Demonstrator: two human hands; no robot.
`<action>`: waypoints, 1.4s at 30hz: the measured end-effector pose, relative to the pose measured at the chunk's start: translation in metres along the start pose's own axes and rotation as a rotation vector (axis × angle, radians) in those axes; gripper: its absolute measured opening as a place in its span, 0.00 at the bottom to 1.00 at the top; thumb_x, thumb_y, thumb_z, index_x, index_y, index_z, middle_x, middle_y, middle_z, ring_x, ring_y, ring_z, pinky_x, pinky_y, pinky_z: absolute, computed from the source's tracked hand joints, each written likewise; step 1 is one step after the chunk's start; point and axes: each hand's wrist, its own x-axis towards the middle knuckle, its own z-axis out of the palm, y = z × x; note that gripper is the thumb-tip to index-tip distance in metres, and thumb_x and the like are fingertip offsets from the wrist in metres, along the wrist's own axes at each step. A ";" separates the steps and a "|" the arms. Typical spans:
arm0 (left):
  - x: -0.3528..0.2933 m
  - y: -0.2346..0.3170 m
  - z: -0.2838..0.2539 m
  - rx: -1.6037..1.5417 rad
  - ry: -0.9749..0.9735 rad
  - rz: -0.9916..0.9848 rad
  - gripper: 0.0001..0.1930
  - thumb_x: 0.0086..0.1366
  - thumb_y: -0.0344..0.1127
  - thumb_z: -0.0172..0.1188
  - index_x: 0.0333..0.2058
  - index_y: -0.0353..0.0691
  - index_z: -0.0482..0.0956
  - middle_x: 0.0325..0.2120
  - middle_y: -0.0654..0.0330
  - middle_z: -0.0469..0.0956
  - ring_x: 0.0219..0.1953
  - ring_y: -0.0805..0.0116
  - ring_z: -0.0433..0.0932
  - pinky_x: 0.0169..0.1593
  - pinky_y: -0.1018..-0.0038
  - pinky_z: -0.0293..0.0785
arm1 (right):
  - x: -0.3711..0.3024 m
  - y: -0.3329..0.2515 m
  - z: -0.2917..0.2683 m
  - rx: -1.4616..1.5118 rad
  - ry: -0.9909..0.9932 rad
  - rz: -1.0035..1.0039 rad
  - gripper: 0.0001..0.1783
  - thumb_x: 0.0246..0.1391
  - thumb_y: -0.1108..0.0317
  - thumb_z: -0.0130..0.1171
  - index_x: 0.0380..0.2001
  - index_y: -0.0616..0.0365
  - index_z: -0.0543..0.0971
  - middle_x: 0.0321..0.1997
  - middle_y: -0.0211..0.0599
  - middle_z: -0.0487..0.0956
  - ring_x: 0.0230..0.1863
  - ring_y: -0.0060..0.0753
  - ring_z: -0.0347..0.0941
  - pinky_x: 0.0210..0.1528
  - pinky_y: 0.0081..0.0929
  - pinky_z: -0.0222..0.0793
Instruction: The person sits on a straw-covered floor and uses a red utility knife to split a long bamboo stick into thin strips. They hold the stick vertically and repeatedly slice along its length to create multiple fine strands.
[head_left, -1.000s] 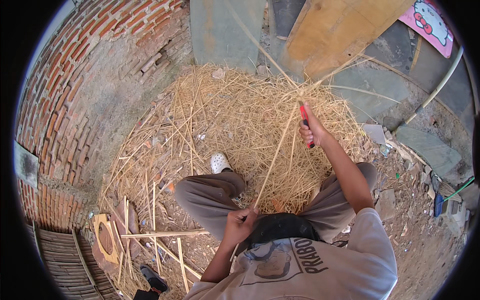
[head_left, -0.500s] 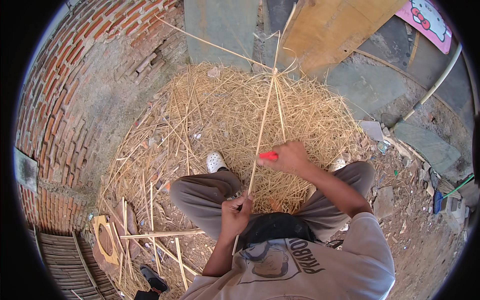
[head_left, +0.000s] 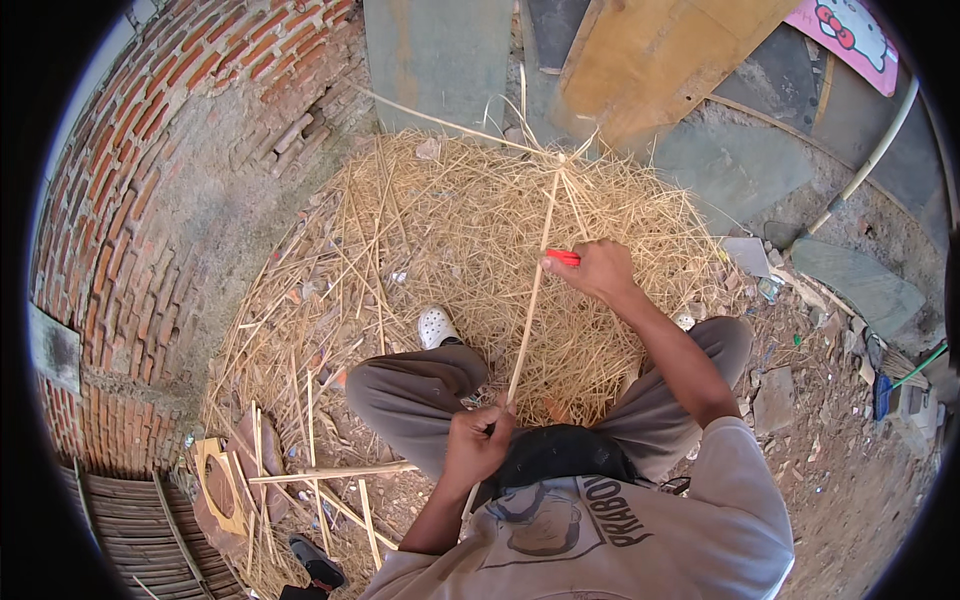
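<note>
A long, pale bamboo strip slants from my lap up toward the far side of the shavings heap. My left hand is closed around its near part, just in front of my waist. Closed on a small red-handled tool, my right hand sits against the strip about midway along; the tool's working edge is too small to make out. Thin curled slivers fan out at the strip's far end.
A wide heap of straw-coloured shavings lies between my bent legs and beyond. Loose strips lie at left, near a dark shoe. A brick wall rises at left; flat panels are at the back.
My right hand has moved away from me along the strip with the red-handled tool. My left hand has shifted slightly right and nearer, still holding the strip.
</note>
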 end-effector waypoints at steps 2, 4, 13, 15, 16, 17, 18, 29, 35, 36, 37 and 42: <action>0.001 -0.012 -0.002 0.005 0.026 0.052 0.12 0.66 0.25 0.57 0.22 0.28 0.74 0.13 0.61 0.58 0.21 0.84 0.57 0.30 0.80 0.68 | -0.021 -0.016 0.003 0.003 -0.107 -0.106 0.46 0.45 0.17 0.44 0.14 0.53 0.80 0.10 0.35 0.73 0.15 0.37 0.74 0.20 0.35 0.68; -0.001 -0.013 -0.004 0.044 0.030 0.071 0.11 0.65 0.25 0.58 0.22 0.29 0.75 0.12 0.59 0.59 0.20 0.83 0.57 0.27 0.78 0.67 | -0.039 -0.026 0.008 0.005 -0.113 -0.181 0.48 0.46 0.16 0.40 0.15 0.53 0.81 0.11 0.35 0.74 0.17 0.37 0.75 0.20 0.35 0.69; -0.023 -0.003 -0.009 0.127 0.003 0.105 0.07 0.64 0.23 0.58 0.26 0.28 0.79 0.11 0.58 0.63 0.19 0.84 0.60 0.26 0.78 0.68 | -0.024 -0.010 0.009 -0.013 -0.159 -0.070 0.47 0.44 0.15 0.42 0.13 0.51 0.80 0.08 0.31 0.70 0.13 0.32 0.71 0.18 0.34 0.66; -0.019 -0.016 -0.012 0.143 0.007 0.213 0.07 0.64 0.24 0.57 0.27 0.28 0.80 0.11 0.54 0.65 0.17 0.82 0.61 0.26 0.75 0.70 | -0.054 -0.029 0.022 -0.018 0.023 -0.319 0.46 0.45 0.16 0.43 0.11 0.51 0.79 0.06 0.27 0.67 0.10 0.28 0.67 0.16 0.31 0.62; -0.020 -0.014 -0.013 0.187 0.006 0.192 0.07 0.64 0.24 0.57 0.26 0.28 0.80 0.11 0.52 0.66 0.15 0.78 0.63 0.26 0.73 0.70 | -0.051 -0.027 0.023 -0.007 0.044 -0.294 0.46 0.45 0.16 0.43 0.11 0.51 0.79 0.06 0.28 0.67 0.10 0.29 0.67 0.16 0.31 0.62; -0.022 -0.010 -0.013 0.231 0.004 0.171 0.08 0.63 0.24 0.58 0.25 0.28 0.79 0.11 0.50 0.67 0.14 0.75 0.64 0.26 0.72 0.71 | -0.043 -0.024 0.023 0.004 0.065 -0.270 0.46 0.45 0.16 0.43 0.11 0.51 0.79 0.06 0.29 0.68 0.10 0.30 0.68 0.16 0.32 0.63; -0.026 -0.006 -0.013 0.278 -0.005 0.142 0.08 0.63 0.24 0.58 0.24 0.28 0.78 0.12 0.48 0.67 0.12 0.71 0.65 0.26 0.70 0.71 | -0.039 -0.020 0.024 0.021 0.078 -0.238 0.46 0.45 0.16 0.44 0.11 0.51 0.79 0.06 0.30 0.68 0.11 0.30 0.68 0.16 0.32 0.63; -0.059 -0.008 -0.013 0.342 -0.127 0.193 0.13 0.62 0.27 0.60 0.18 0.34 0.74 0.15 0.47 0.71 0.15 0.53 0.74 0.20 0.64 0.67 | 0.028 0.078 0.006 0.011 0.002 0.357 0.50 0.47 0.16 0.39 0.14 0.59 0.80 0.12 0.39 0.74 0.19 0.38 0.76 0.22 0.38 0.69; -0.058 -0.037 -0.012 0.047 0.063 -0.079 0.08 0.67 0.28 0.57 0.29 0.32 0.80 0.13 0.65 0.70 0.15 0.77 0.66 0.19 0.75 0.61 | 0.007 0.047 0.009 0.274 -0.138 0.334 0.49 0.48 0.18 0.42 0.13 0.59 0.79 0.11 0.39 0.72 0.17 0.40 0.74 0.22 0.38 0.67; -0.049 -0.041 -0.009 -0.063 0.134 -0.143 0.08 0.68 0.28 0.56 0.32 0.32 0.82 0.13 0.70 0.69 0.16 0.81 0.64 0.20 0.78 0.60 | -0.005 0.035 0.010 0.330 -0.199 0.261 0.48 0.48 0.18 0.43 0.14 0.59 0.79 0.11 0.39 0.72 0.17 0.40 0.73 0.22 0.38 0.67; -0.039 -0.039 -0.008 -0.139 0.150 -0.158 0.07 0.68 0.29 0.56 0.38 0.33 0.81 0.14 0.72 0.68 0.16 0.83 0.63 0.20 0.79 0.59 | -0.016 0.019 0.010 0.387 -0.258 0.181 0.47 0.48 0.19 0.44 0.14 0.58 0.79 0.10 0.39 0.72 0.17 0.40 0.73 0.23 0.38 0.67; 0.001 -0.027 0.008 -0.450 0.202 -0.148 0.19 0.71 0.30 0.54 0.59 0.38 0.72 0.14 0.75 0.65 0.15 0.88 0.59 0.19 0.85 0.56 | -0.074 -0.052 0.004 0.387 -0.167 -0.282 0.34 0.48 0.28 0.57 0.17 0.52 0.81 0.11 0.38 0.73 0.15 0.43 0.71 0.22 0.39 0.67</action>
